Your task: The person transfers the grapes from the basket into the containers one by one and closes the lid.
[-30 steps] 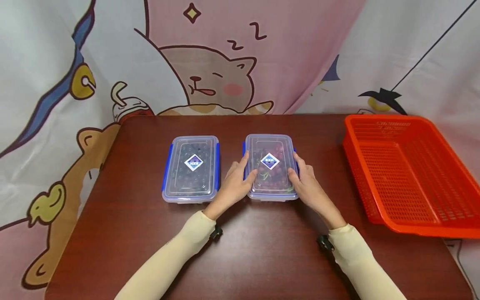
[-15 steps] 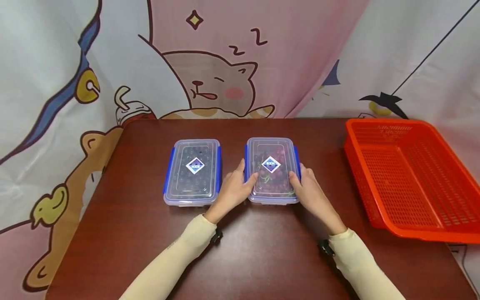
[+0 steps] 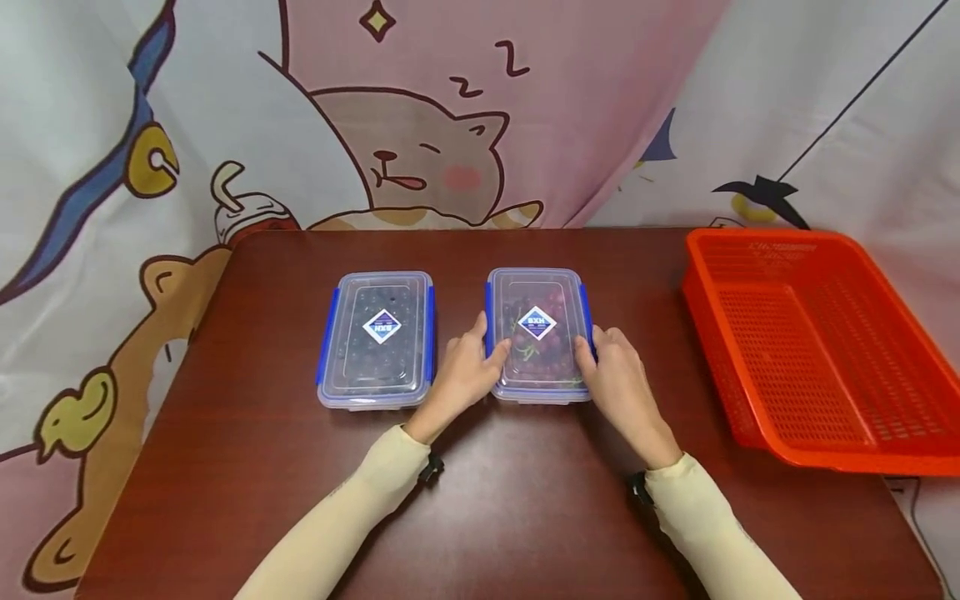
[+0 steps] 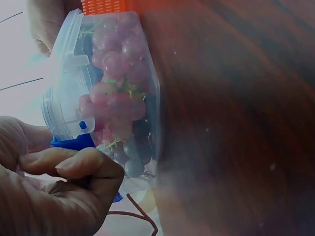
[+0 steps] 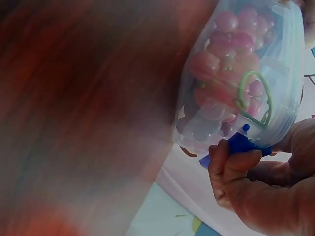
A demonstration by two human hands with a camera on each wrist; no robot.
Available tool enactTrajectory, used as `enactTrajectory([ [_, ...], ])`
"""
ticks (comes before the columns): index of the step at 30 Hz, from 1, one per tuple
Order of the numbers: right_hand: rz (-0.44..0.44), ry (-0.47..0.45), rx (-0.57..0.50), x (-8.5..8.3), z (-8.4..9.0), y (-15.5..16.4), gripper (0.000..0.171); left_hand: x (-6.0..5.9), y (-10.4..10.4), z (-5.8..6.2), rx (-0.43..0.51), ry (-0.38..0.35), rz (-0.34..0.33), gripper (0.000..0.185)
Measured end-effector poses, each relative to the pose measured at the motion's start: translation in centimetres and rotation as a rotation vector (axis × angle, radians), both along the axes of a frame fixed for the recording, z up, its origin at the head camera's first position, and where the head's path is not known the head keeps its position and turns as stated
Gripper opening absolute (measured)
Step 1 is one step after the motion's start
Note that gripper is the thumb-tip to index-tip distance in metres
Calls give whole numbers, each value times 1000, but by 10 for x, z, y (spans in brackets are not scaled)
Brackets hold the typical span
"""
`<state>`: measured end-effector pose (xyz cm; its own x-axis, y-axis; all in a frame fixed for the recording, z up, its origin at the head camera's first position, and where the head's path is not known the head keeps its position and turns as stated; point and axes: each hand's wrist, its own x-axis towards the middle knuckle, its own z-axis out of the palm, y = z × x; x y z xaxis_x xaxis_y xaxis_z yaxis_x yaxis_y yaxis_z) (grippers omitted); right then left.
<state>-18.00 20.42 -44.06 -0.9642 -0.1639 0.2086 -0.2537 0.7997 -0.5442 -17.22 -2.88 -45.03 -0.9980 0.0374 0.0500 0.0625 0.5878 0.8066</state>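
A clear lidded food container (image 3: 537, 287) with blue side latches stands on the table, and pink and dark grapes (image 4: 118, 98) show through its wall. My left hand (image 3: 459, 373) grips its left side, thumb on the lid and curled fingers at the blue latch (image 4: 74, 142). At the opposite side, my right hand (image 3: 618, 387) holds it likewise, its fingers curled under the blue latch (image 5: 241, 145). Both latches look folded down at the sides in the head view. Left of my left hand sits a second latched container (image 3: 378, 358) full of dark round fruit.
A red plastic basket (image 3: 795, 367) stands at the right, its front edge reaching past the table (image 3: 480, 517) side. Behind the table hangs a curtain (image 3: 600, 108) printed with cartoon animals.
Fingers of my right hand have drawn back along the container's right edge and bent more. My left fingers have slid slightly nearer. The container keeps its place; the head view shifts a little.
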Motion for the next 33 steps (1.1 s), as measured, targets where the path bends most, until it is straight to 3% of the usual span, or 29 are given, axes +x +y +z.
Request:
enactTrajectory([
  [5,25,142,-21,2,-3,-1,30,3,1,8,-77,51,-37,70],
  [10,154,208,-43,7,3,-1,45,19,-7,26,-180,160,-140,68],
  [12,213,210,-33,10,8,0,48,28,-18,36,-216,235,-178,69],
  [14,280,234,-10,12,14,1,49,35,-33,45,-297,362,-185,65],
  [17,386,297,51,10,23,-1,52,39,-61,55,-494,548,-138,54],
  [19,452,334,100,8,28,-4,54,40,-79,59,-624,612,-105,52],
  [23,523,348,183,4,36,-12,55,43,-106,62,-779,618,-141,62],
  [29,533,331,298,7,49,-20,66,45,-118,70,-820,701,-262,77],
  [33,570,420,392,7,65,-25,76,46,-121,84,-896,718,-326,84],
])
